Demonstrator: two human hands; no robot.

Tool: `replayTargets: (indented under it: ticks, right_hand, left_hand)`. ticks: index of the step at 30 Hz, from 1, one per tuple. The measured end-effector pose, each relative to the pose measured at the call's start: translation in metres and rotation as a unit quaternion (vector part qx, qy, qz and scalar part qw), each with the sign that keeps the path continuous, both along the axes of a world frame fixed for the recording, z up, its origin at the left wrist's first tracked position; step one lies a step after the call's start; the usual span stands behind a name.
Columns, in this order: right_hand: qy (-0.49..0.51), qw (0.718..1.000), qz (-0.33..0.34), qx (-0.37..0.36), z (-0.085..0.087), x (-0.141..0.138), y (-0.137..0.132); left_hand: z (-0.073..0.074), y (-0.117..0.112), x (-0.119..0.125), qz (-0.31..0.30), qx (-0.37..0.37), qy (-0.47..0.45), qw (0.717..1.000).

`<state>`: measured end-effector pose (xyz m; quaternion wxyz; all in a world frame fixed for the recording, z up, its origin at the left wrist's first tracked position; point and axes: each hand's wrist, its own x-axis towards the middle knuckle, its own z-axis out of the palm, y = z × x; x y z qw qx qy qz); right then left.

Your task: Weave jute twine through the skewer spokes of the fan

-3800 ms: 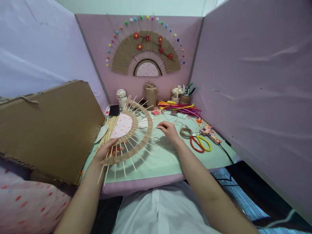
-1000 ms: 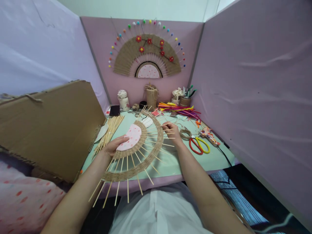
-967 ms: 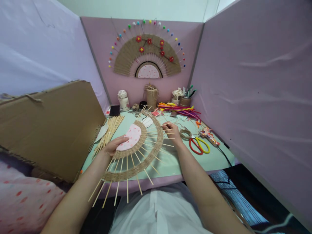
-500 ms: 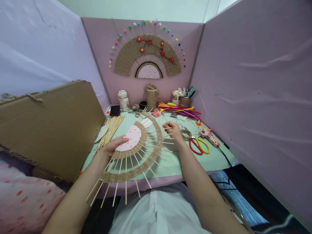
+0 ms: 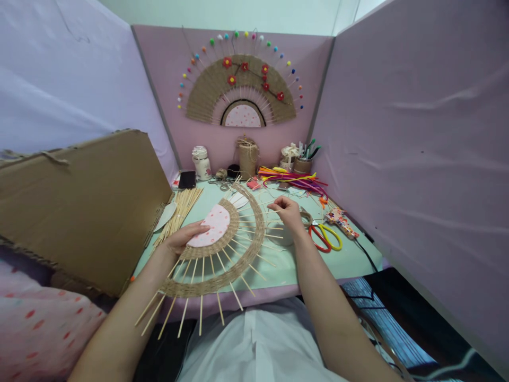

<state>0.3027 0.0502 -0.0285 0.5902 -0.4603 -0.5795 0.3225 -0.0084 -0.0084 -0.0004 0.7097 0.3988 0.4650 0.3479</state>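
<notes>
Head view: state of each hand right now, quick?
Left hand: closed, holding the fan.
Right hand: closed, fingers pinched together; what they hold, if anything, is too small to tell.

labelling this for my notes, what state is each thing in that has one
Tan woven half-round fan with pale sticks, tilted, outer stick ends bare
Left hand, gripping the tan fan
Right hand, pinched closed, anything in it unclear
Red and yellow handled scissors, lying, blades unclear
White round jar, upright, lid on
Flowery glue gun, lying, cord attached
Brown cardboard panel, standing
Brown fan with red flowers, fixed to the wall
</notes>
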Motion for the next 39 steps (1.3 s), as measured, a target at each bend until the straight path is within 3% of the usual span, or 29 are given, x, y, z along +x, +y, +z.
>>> replayTargets:
  ticks: [6, 18, 25, 28, 32, 39]
  right_hand:
    - [-0.019, 0.999, -0.007, 0.026, -0.004, 0.011, 0.0]
    - [-0.017, 0.988, 0.139, -0.064, -0.001, 0.031, -0.011]
    - [0.133, 0.983, 0.116, -0.052, -0.002, 0.029, -0.009]
    - [0.153, 0.979, 0.125, -0.046, -0.003, 0.025, -0.008]
    - [0.109, 0.983, 0.133, -0.066, -0.007, 0.009, -0.003]
    - [0.131, 0.977, 0.138, -0.094, 0.015, -0.032, 0.019]
  left_hand:
    - [0.004, -0.004, 0.002, 0.002, -0.006, 0.013, 1.0]
    - [0.007, -0.024, 0.01, -0.017, -0.01, 0.034, 0.999]
    - [-0.008, -0.017, 0.004, 0.003, 0.009, 0.003, 1.0]
    - [-0.018, -0.014, 0.0, 0.001, 0.013, -0.022, 1.0]
    - [-0.026, -0.014, 0.001, -0.007, 0.017, -0.053, 0.998]
    - [-0.016, 0.003, 0.005, -0.05, 0.025, -0.054, 0.997]
